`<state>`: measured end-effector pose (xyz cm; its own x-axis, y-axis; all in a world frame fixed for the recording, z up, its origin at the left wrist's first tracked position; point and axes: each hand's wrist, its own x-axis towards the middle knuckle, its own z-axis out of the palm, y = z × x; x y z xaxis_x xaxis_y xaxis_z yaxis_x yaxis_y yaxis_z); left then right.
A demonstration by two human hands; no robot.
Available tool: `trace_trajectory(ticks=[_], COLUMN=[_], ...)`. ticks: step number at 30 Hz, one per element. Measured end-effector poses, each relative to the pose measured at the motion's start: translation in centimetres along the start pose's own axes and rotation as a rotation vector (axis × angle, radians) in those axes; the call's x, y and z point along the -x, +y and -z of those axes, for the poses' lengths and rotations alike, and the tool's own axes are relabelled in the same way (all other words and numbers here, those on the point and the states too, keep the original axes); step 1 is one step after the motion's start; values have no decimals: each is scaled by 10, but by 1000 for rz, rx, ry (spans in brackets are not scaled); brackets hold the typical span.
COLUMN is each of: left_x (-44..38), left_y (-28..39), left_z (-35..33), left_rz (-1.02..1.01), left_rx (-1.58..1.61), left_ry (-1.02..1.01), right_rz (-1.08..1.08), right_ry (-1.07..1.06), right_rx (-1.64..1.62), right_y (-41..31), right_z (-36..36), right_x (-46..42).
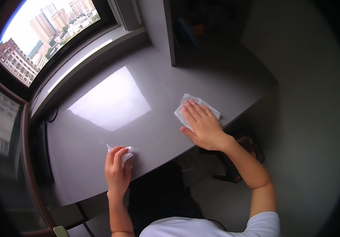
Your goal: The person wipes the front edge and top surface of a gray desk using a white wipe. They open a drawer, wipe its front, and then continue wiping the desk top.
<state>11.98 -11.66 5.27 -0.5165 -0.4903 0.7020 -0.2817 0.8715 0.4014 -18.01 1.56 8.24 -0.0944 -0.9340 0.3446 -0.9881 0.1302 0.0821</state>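
Note:
My right hand (203,126) lies flat with its fingers stretched over a thin white wipe (183,116), pressing it against the grey desktop (161,130) near the front edge. The wipe is spread out, and its corners show past the fingers. Farther left, my left hand (118,166) curls its fingers around a crumpled white wipe (126,157). That hand is over the front part of the same desktop, and some of the crumpled wipe is hidden behind the fingers.
A window (48,38) and its sill (79,62) border the desk at the back left. An upright panel (170,35) rises from the desk's back, beside a dark shelf space. Below the front edge at right stands a dark patterned stool (251,145).

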Motion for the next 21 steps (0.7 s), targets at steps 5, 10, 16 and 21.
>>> trace_trajectory(ticks=[5,10,16,21], left_x=[-32,-32,-33,-31], left_y=[39,51,54,52], left_z=[-46,-68,-74,-74], left_rz=[-83,-114,-138,-134], left_rx=[79,-13,-91,-105], left_ry=[-23,-66,-88,-81], right_rz=[-66,-296,-400,-532], right_ry=[38,8,202,247], right_rx=[18,74,202,298], right_y=[26,103,273,349], right_z=[-10,-8,-10,10], right_x=[-39,-61,6,65])
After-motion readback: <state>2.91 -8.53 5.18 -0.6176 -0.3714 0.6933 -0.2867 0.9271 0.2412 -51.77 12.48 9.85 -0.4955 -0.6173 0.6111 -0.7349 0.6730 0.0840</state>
